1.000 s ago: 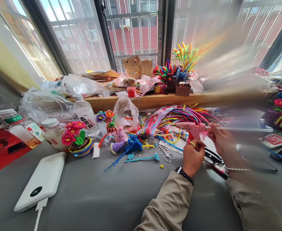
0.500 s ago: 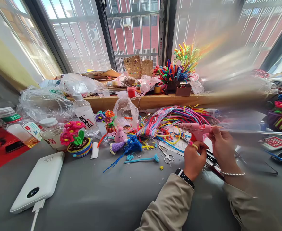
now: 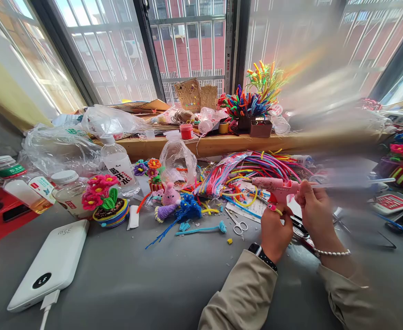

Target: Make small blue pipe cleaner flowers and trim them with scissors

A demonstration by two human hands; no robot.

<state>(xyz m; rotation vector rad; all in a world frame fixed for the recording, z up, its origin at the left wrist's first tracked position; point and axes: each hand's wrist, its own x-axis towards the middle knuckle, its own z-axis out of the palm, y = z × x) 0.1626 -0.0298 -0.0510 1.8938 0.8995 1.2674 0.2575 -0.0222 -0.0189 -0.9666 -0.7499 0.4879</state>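
Note:
A pink hot glue gun (image 3: 273, 184) is held above the table, its nozzle to the left. My left hand (image 3: 276, 233) wraps round its handle and wears a ring with a small pink figure. At the rear of the gun, my right hand (image 3: 311, 206) pinches a long translucent glue stick (image 3: 359, 184), which juts out to the right through a blurred strip of the picture. Whether the stick's front end sits inside the gun is hidden by the fingers. Small scissors (image 3: 237, 223) lie on the table left of my left hand.
Pipe cleaners (image 3: 232, 172) lie in a bundle behind the gun. Blue (image 3: 189, 207) and pink (image 3: 170, 196) craft pieces, a potted pink flower (image 3: 101, 195), a water bottle (image 3: 118, 167) and a cabled power bank (image 3: 52, 263) stand or lie leftward. A cluttered wooden sill (image 3: 142, 147) runs behind.
The view has shifted slightly, so table items sit a little further left. The glue stick's far end shows closer to my right hand and slightly higher. Both hands keep their grip.

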